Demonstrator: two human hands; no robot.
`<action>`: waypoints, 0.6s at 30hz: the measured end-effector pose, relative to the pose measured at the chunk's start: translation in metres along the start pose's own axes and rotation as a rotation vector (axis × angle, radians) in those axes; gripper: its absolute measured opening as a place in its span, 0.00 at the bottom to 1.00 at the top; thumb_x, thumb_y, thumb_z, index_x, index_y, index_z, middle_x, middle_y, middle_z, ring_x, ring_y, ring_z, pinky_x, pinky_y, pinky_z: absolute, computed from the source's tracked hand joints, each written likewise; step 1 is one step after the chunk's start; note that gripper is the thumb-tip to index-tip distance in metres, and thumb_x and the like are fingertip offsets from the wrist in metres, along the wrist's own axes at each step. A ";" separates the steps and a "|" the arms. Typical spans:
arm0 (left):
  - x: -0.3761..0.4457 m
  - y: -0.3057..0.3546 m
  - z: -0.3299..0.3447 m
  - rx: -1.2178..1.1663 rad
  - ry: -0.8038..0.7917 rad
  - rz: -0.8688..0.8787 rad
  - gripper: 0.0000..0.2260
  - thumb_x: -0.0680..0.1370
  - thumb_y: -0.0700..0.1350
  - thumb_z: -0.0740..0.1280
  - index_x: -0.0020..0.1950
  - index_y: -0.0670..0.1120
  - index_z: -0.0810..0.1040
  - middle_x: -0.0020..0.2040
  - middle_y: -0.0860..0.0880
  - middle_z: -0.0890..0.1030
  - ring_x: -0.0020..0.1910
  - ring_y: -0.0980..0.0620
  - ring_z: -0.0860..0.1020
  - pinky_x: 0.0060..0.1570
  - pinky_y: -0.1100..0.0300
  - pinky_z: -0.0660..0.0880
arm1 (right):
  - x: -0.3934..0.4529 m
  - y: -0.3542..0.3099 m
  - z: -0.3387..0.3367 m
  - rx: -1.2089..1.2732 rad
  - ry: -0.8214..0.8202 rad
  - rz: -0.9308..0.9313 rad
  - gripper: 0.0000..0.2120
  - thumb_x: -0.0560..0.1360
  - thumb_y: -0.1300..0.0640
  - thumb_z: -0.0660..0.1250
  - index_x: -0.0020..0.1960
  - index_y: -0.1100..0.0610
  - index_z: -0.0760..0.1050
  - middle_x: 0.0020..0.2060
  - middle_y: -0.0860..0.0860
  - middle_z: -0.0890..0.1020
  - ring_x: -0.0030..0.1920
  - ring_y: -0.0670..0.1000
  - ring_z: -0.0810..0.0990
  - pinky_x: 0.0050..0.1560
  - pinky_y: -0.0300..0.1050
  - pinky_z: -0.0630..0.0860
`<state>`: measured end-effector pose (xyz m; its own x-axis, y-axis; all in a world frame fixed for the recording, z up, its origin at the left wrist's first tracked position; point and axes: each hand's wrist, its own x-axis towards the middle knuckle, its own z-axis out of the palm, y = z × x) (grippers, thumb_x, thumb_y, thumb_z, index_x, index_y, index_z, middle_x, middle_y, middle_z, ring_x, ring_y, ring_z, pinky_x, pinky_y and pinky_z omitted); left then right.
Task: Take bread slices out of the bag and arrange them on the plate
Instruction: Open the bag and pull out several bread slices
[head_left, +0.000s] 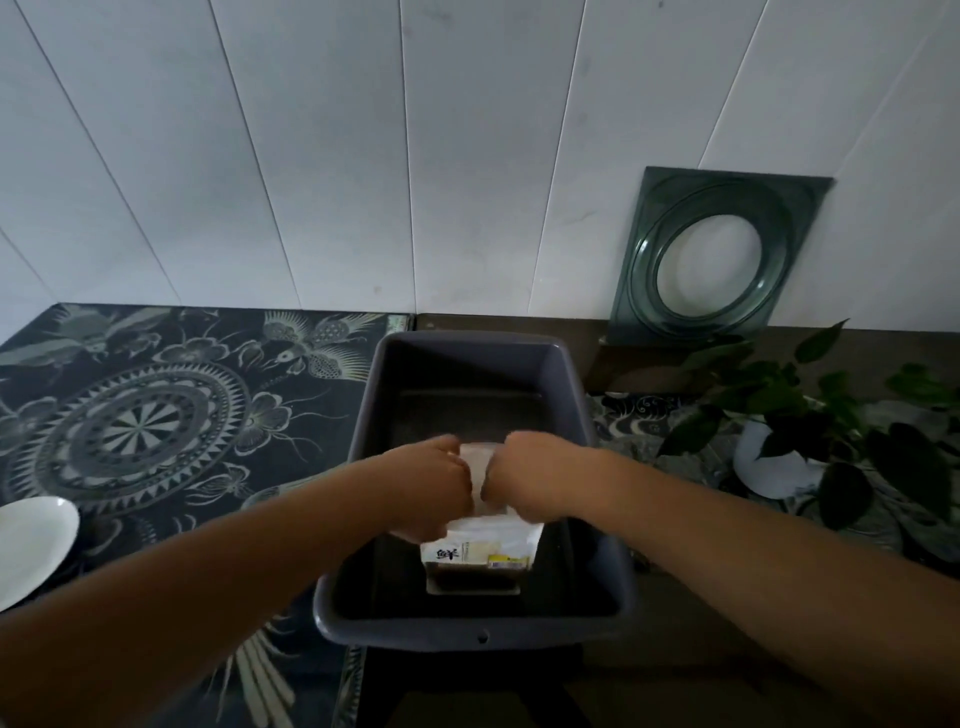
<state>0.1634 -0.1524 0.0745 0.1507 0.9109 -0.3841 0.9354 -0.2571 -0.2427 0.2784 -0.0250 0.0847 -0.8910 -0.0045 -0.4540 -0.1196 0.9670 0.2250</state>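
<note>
A white bread bag (480, 543) with a printed label stands upright inside a dark grey plastic bin (566, 384). My left hand (434, 486) and my right hand (524, 480) both grip the bag's top, fists close together, one on each side of the opening. The bread slices inside are hidden by the bag and my hands. A white plate (31, 545) lies at the far left edge, partly out of frame, with nothing on it.
A patterned dark mat (150, 410) covers the counter left of the bin. A potted green plant (800, 431) in a white pot stands to the right. A square glass dish (717, 254) leans against the white panelled wall behind.
</note>
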 end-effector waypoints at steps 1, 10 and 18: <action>0.004 -0.003 -0.001 -0.049 -0.079 0.006 0.13 0.75 0.48 0.66 0.59 0.50 0.78 0.54 0.48 0.82 0.57 0.45 0.77 0.63 0.46 0.68 | 0.002 -0.002 -0.001 0.033 -0.125 -0.020 0.11 0.75 0.60 0.65 0.56 0.51 0.78 0.46 0.51 0.79 0.50 0.57 0.78 0.52 0.52 0.75; -0.024 0.003 0.004 0.053 -0.253 0.074 0.24 0.73 0.65 0.63 0.62 0.52 0.78 0.53 0.49 0.84 0.63 0.45 0.75 0.74 0.46 0.54 | -0.046 0.008 0.031 -0.237 -0.232 -0.189 0.15 0.72 0.57 0.66 0.59 0.52 0.79 0.57 0.54 0.82 0.65 0.55 0.74 0.76 0.58 0.46; -0.029 0.017 -0.017 -0.288 -0.353 -0.097 0.27 0.76 0.66 0.58 0.67 0.51 0.75 0.57 0.46 0.81 0.61 0.45 0.76 0.69 0.46 0.63 | -0.042 -0.007 0.008 0.143 -0.342 -0.036 0.15 0.76 0.64 0.62 0.61 0.58 0.76 0.52 0.56 0.80 0.48 0.58 0.78 0.49 0.53 0.78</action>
<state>0.1806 -0.1773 0.0965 -0.0134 0.7478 -0.6638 0.9980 -0.0306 -0.0547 0.3200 -0.0298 0.0956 -0.6867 0.0227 -0.7265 -0.0640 0.9937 0.0915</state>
